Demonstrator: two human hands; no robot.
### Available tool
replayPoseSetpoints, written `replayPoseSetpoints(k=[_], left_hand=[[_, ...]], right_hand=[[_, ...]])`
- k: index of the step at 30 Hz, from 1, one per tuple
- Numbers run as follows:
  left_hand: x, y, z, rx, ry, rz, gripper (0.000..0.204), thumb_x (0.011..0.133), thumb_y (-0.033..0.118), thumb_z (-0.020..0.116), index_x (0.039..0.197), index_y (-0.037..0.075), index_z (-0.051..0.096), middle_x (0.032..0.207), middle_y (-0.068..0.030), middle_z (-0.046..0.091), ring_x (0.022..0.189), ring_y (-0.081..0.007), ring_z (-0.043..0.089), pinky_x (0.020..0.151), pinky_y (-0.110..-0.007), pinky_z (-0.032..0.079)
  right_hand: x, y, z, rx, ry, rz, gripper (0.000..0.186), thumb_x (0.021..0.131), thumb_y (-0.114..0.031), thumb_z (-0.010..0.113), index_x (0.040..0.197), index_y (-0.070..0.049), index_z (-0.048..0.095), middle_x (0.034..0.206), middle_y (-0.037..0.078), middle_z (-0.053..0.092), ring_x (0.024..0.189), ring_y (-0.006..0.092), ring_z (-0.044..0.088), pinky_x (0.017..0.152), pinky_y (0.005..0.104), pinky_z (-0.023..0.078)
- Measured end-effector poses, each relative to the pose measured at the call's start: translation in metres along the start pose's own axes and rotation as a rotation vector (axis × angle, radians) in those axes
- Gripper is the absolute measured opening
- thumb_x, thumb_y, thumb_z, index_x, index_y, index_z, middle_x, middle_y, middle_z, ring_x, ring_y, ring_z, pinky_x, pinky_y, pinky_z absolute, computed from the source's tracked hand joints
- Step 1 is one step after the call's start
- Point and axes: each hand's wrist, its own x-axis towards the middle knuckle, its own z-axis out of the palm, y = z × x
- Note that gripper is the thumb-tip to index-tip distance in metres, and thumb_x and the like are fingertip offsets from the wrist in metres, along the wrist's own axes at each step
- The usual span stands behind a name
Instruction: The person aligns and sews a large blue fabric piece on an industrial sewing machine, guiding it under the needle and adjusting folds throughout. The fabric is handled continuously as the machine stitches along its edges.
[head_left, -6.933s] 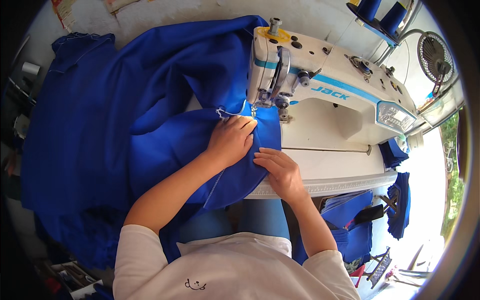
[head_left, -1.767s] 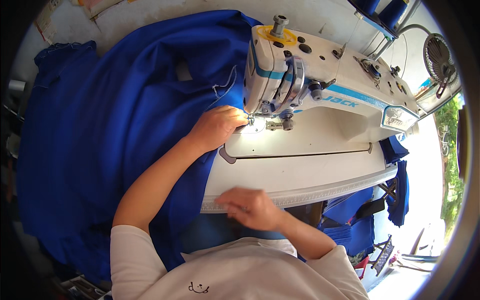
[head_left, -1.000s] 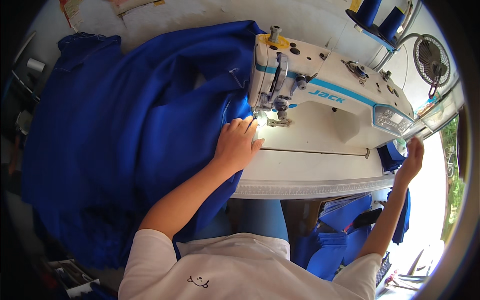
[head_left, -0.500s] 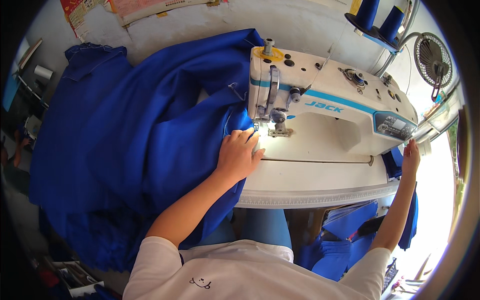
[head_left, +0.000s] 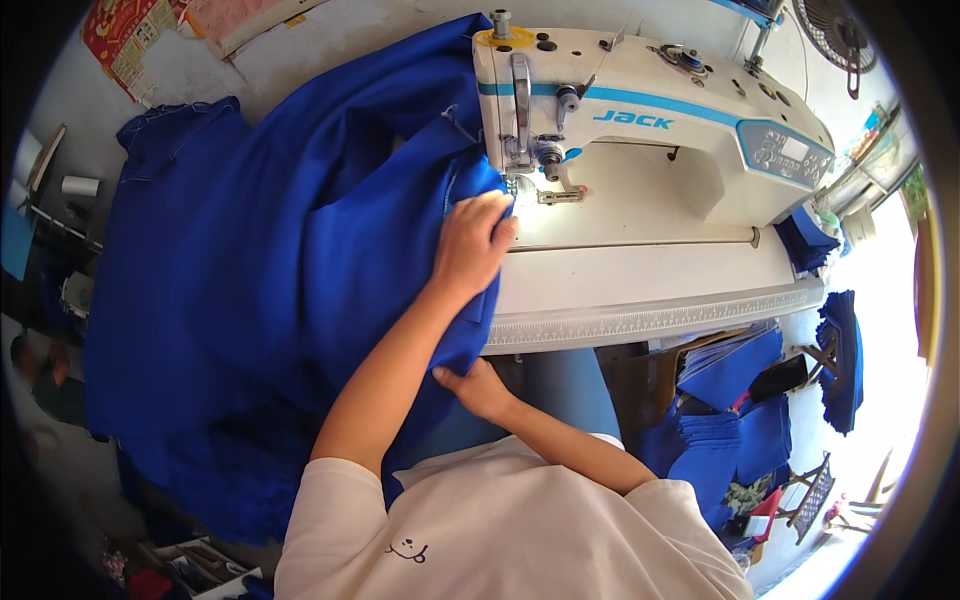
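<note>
A large piece of blue cloth (head_left: 350,240) spreads over the left of the sewing table and hangs down its front. Near the needle of the white sewing machine (head_left: 640,110), my left hand (head_left: 470,245) is closed on the cloth's right edge, fingers bent over it and thumb to the right. My right hand (head_left: 482,388) is below, at the front of the table, its thumb and fingers pinching the hanging cloth edge. The underside of that grip is hidden. A small attachment (head_left: 562,195) sits right of the lit needle area.
A ruler strip (head_left: 650,320) runs along the table's front edge. Stacked blue cut pieces (head_left: 720,440) lie below on the right, and more blue pieces (head_left: 805,240) sit at the table's right end. A fan (head_left: 835,30) hangs at upper right.
My right hand has left the machine's right end and come over to the cloth at the table's front. My left hand stays by the needle, its fingers now more bent. The view has shifted.
</note>
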Motion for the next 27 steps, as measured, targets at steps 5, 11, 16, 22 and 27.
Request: replayPoseSetpoints(k=[5,11,16,22,27], left_hand=[[-0.026,-0.08,-0.067,0.31,-0.1,-0.22,0.042,0.094,0.032,0.058,0.129,0.007,0.06,0.132,-0.0183,0.058,0.122,-0.0353,0.052,0.105,-0.04,0.04],[-0.039,-0.07,-0.07,0.454,-0.01,-0.217,0.039,0.094,0.031,0.058,0.124,0.007,0.062,0.132,-0.013,0.059,0.124,-0.0304,0.053,0.107,-0.042,0.036],[-0.022,0.019,-0.044,0.109,0.0,0.197,0.021,0.09,0.01,0.062,0.109,0.004,0.069,0.119,-0.0118,0.067,0.118,-0.0286,0.058,0.105,-0.042,0.042],[-0.021,0.013,0.002,0.085,-0.036,0.099,0.039,0.096,0.02,0.055,0.129,0.0,0.053,0.132,-0.0184,0.057,0.125,-0.0328,0.051,0.107,-0.042,0.039],[-0.015,0.016,-0.001,-0.052,-0.112,0.061,0.04,0.097,0.023,0.052,0.13,0.0,0.053,0.133,-0.0189,0.057,0.128,-0.0334,0.05,0.109,-0.043,0.037]], right_hand=[[-0.103,0.009,-0.015,0.539,0.069,-0.028,0.038,0.1,-0.023,0.057,0.123,0.007,0.059,0.113,0.009,0.067,0.102,0.0148,0.06,0.096,0.0305,0.047],[-0.12,0.025,0.001,0.578,0.289,-0.047,0.041,0.101,-0.029,0.057,0.12,0.007,0.06,0.108,0.007,0.068,0.097,0.0114,0.06,0.089,0.0274,0.049],[-0.115,0.023,0.003,0.552,0.291,-0.037,0.041,0.1,-0.031,0.057,0.115,0.007,0.062,0.108,0.006,0.068,0.095,0.011,0.06,0.089,0.0274,0.049],[-0.109,-0.028,-0.039,-0.565,0.729,-0.213,0.02,0.089,-0.02,0.068,0.102,-0.005,0.066,0.088,0.009,0.068,0.078,0.0245,0.065,0.068,0.0324,0.054],[-0.065,-0.055,-0.079,-1.028,0.993,-0.763,0.018,0.074,-0.011,0.074,0.091,-0.009,0.066,0.087,0.001,0.065,0.08,0.022,0.061,0.064,0.0341,0.051]])
